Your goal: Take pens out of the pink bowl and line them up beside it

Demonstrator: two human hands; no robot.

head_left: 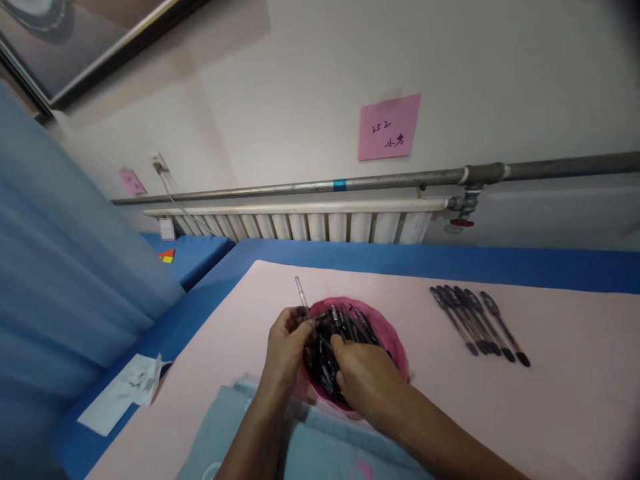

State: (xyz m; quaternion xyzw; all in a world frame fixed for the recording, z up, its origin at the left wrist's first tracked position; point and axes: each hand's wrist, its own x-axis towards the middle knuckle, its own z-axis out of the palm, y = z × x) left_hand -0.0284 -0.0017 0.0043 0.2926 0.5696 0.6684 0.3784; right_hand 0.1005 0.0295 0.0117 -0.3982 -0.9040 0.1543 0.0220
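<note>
A round pink basket (pixel 397 343) full of dark pens (pixel 345 323) sits on the pink sheet in front of me. At its left rim my left hand (pixel 289 340) is closed, pinching a thin clear pen barrel (pixel 301 292) that points up and away. My right hand (pixel 367 377) reaches over the basket from the right, fingers curled and thumb against a thin dark piece among the pens. What its fingers hold is partly hidden. To the right, several black-capped pens (pixel 457 317) lie side by side in a slanted row, one set slightly apart (pixel 503 327).
Pale blue cloth (pixel 320 447) lies below the basket. White papers (pixel 125 390) rest on the blue surface (pixel 210 287) at left, by a blue curtain (pixel 65 267). Behind are a radiator (pixel 317 227), a pipe with a red valve (pixel 463 223) and a pink note (pixel 389 127).
</note>
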